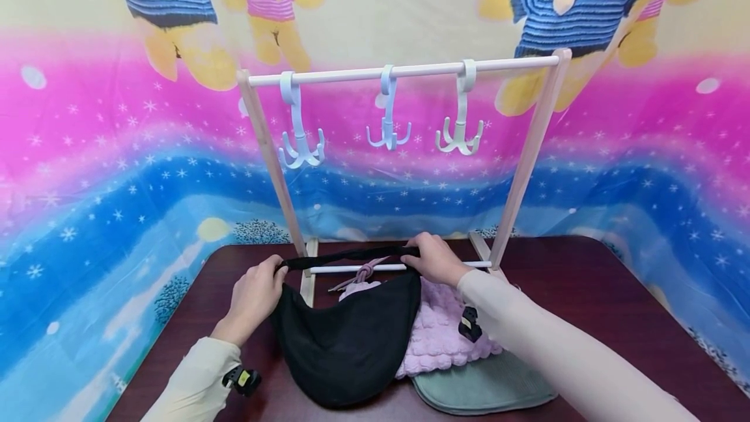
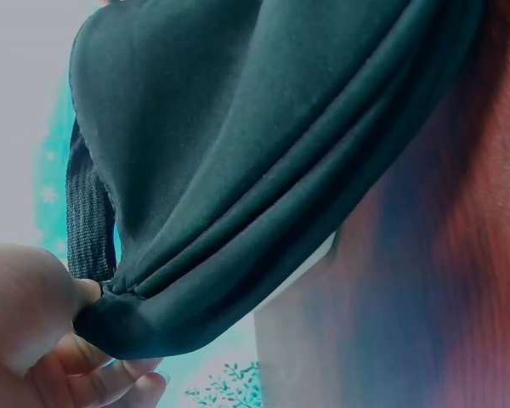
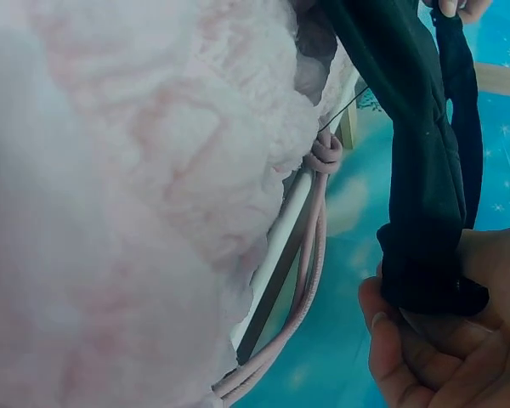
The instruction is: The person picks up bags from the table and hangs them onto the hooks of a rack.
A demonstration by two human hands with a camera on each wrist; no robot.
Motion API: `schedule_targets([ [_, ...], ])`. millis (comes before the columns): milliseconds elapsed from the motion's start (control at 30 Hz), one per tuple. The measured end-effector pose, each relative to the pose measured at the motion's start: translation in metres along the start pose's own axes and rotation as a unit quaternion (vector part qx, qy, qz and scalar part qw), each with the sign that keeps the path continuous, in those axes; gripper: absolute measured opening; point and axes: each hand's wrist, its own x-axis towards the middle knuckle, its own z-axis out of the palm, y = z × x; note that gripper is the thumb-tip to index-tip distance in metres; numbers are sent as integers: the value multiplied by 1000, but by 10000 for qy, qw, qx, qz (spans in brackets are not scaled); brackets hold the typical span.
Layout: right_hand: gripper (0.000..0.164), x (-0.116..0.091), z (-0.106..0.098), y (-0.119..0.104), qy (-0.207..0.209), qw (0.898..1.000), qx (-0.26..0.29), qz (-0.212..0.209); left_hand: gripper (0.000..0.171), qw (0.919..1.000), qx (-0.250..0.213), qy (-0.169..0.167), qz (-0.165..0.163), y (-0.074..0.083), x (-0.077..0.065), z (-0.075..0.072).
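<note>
- The left hand (image 1: 256, 293), at 10 o'clock from the middle of the black bag (image 1: 348, 344), pinches the bag's upper corner between thumb and fingers, where the strap (image 1: 351, 254) begins.
- The right hand (image 1: 435, 259), between 1 and 2 o'clock, has its fingers curled round the strap's other end.
- Between the two hands the strap runs nearly level across 12 o'clock, and the bag hangs below as a dark crescent; whether its lower edge touches the table (image 1: 597, 285) I cannot tell.
- At 3 o'clock, partly covered by the bag, lies a puffy pink bag (image 1: 436, 329); its knotted cord (image 1: 366, 271) shows at 12 o'clock, just below the strap.
- Toward 4 o'clock a grey-green fabric piece (image 1: 480, 386) lies on the table, partly under the pink bag.
- Farther out, from 11 to 1 o'clock, a wooden rack (image 1: 422, 70) stands on the table.
- Three bare hooks hang from its top bar: a left hook (image 1: 297, 122) between 11 and 12, a middle hook (image 1: 388, 109) at 12, a right hook (image 1: 461, 112) at 1.
</note>
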Motion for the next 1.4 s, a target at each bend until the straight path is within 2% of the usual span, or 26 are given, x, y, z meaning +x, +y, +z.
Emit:
schedule_targets([
  [400, 26, -5, -3, 0, 74, 9995, 122, -288, 16, 9998, -21, 194, 40, 4, -2, -10],
  [800, 26, -7, -7, -5, 127, 9991, 284, -301, 14, 9990, 34, 419, 160, 6, 0, -17],
  [1033, 24, -9, -9, -4, 252, 9985, 350, -347, 19, 9981, 87, 564, 231, 9, 1, -24],
  [1400, 25, -11, -12, -4, 365, 9983, 348, -305, 23, 9979, 98, 595, 215, 17, 2, -34],
])
